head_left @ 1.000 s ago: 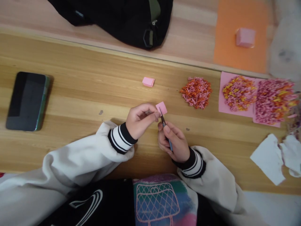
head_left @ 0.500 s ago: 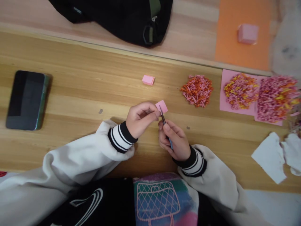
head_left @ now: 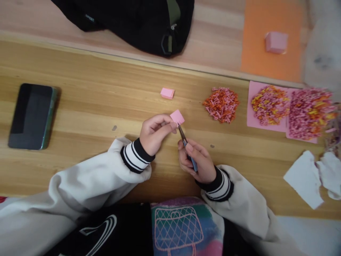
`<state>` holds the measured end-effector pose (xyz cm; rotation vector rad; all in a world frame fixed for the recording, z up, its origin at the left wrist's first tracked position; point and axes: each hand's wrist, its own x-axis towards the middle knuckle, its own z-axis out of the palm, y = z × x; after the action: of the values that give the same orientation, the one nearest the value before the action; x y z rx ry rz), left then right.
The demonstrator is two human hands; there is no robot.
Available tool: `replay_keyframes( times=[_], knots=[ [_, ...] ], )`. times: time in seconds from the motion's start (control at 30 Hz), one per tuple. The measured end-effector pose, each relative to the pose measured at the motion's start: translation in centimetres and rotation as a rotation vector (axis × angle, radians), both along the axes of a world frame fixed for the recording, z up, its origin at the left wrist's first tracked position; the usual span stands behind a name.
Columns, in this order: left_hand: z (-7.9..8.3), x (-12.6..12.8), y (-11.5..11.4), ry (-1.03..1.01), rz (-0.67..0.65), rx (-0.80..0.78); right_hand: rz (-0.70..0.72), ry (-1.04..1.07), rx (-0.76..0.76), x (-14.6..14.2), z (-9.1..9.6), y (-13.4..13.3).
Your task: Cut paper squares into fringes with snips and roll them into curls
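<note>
My left hand (head_left: 157, 133) pinches the lower edge of a small pink paper square (head_left: 177, 116) between thumb and fingers. The paper is held up over the wooden table. My right hand (head_left: 197, 160) is closed around what look like tweezers (head_left: 182, 133), with dark tips and a blue handle end. Their tips point up and left, at the paper's lower right edge near my left fingertips. Whether they grip the paper is too small to tell. Beyond my hands lies a small stack of pink paper (head_left: 167, 93).
To the right are a pile of tiny pink and orange paper pieces (head_left: 221, 105) and two more heaps on pink sheets (head_left: 250, 117). White tissue (head_left: 305, 179) lies near the right edge. A phone (head_left: 32, 115) is at left, a black bag (head_left: 138, 25) at the back.
The pink square has shifted left and slightly up with my left hand. The tweezers' tips, earlier across the square, are now at its lower edge.
</note>
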<state>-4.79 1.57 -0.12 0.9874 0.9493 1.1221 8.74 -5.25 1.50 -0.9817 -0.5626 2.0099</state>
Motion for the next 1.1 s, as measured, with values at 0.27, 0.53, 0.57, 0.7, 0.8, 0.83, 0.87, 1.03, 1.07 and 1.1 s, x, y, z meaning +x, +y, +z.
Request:
replay_keyframes(
  times=[0.27, 0.53, 0.57, 0.7, 0.8, 0.83, 0.87, 1.03, 1.07, 1.1],
  knots=[
    [0.0, -0.2, 0.1, -0.066, -0.052, -0.04, -0.102, 0.033, -0.016, 0.1, 0.2, 0.4],
    [0.8, -0.3, -0.1, 0.063, -0.269, 0.179, -0.385, -0.228, 0.084, 0.4, 0.4, 1.2],
    [0.9, -0.3, -0.1, 0.079, -0.293, 0.196, -0.384, -0.249, 0.086, 0.4, 0.4, 1.2],
    [1.0, -0.4, 0.0, 0.107, -0.362, 0.257, -0.351, -0.286, 0.072, 0.2, 0.3, 1.0],
    [1.1, -0.5, 0.0, 0.126, -0.38, 0.258, -0.346, -0.307, 0.059, 0.3, 0.4, 0.9],
    [1.1, -0.5, 0.0, 0.135, -0.383, 0.253, -0.343, -0.311, 0.057, 0.3, 0.4, 0.8],
    [1.2, -0.5, 0.0, 0.144, -0.385, 0.247, -0.342, -0.314, 0.058, 0.3, 0.4, 0.8],
    [1.4, -0.4, -0.1, 0.181, -0.381, 0.22, -0.325, -0.353, 0.093, 0.4, 0.3, 0.6],
    [1.4, -0.4, -0.1, 0.182, -0.384, 0.22, -0.323, -0.368, 0.098, 0.4, 0.2, 0.6],
    [1.4, -0.4, -0.1, 0.18, -0.387, 0.223, -0.322, -0.379, 0.1, 0.4, 0.2, 0.6]
  ],
)
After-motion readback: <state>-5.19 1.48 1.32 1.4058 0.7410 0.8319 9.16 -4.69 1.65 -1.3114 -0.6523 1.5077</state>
